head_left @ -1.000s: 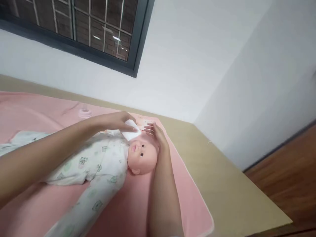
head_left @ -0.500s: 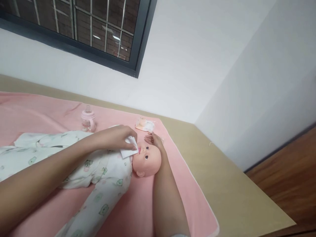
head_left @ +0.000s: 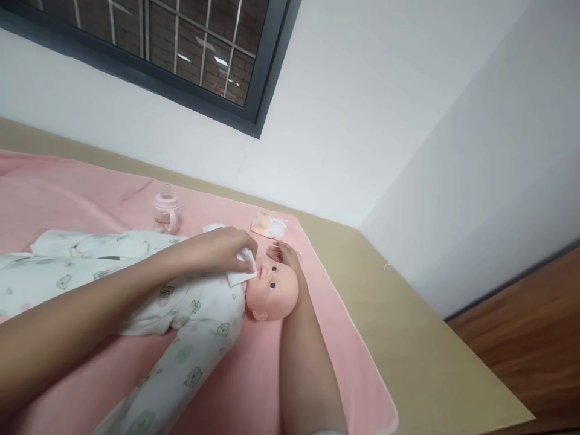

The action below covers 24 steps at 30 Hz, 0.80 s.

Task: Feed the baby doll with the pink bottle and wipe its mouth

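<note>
A bald baby doll (head_left: 274,296) lies on its back, dressed in a white suit (head_left: 199,320) with small green prints. My left hand (head_left: 224,249) pinches a white wipe (head_left: 239,277) just below the doll's mouth, close against the chin. The wipe's edge seems to touch the lips, but the fingers partly hide the contact. Beyond the doll's head rests my right hand (head_left: 284,254), fingers loosely extended and holding nothing visible. Its forearm runs along the crown of the head.
On the pink blanket (head_left: 254,374), a pink-capped baby bottle (head_left: 166,211) stands upright at the back. A small wipe packet (head_left: 269,225) lies beyond my right hand. The tan tabletop (head_left: 408,350) ends at a wall and a barred window (head_left: 203,48).
The view has shifted slightly, so the bottle and packet appear a little higher and farther right. Both hands keep nearly the same place by the doll's head.
</note>
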Available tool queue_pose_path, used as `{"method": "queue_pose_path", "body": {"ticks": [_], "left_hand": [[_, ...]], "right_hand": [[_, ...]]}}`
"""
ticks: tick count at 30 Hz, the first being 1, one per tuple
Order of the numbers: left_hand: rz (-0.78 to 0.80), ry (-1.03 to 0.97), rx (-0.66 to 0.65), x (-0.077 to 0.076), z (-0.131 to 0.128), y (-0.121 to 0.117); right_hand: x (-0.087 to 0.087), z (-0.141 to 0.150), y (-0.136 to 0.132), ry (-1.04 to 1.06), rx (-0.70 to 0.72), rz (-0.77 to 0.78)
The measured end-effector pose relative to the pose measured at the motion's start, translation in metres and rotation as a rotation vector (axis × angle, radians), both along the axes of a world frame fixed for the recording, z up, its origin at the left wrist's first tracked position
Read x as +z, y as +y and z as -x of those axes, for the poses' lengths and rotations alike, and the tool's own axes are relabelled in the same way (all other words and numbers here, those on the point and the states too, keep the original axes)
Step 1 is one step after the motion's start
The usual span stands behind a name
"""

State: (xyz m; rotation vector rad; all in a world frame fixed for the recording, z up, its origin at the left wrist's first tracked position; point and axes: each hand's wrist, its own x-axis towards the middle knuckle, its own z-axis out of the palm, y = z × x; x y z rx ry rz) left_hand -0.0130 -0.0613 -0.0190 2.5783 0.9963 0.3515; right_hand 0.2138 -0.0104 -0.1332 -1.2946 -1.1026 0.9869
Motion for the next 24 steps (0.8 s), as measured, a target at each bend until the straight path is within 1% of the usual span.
{"method": "queue_pose_path", "body": {"ticks": [6,12,18,24], "left_hand": [[0.001,0.027,0.02,0.0004,-0.0011,-0.0017],[-0.071,-0.003,0.039,0.0001,-0.0033,-0.0011],[-0.087,-0.012,0.024,-0.0029,-0.0032,0.0019],[-0.124,-0.054,0.047,-0.006,-0.0048,0.0028]], "right_hand": [[-0.0031,0.0035,-0.0055,-0.019,0.016,-0.011],[-0.0011,0.0026,-0.0077,-0.042,0.026,-0.027],[-0.0018,0.0027,-0.0083,0.003,0.029,0.009],[-0.0008,0.0031,-0.0083,-0.051,0.051,-0.042]]}}
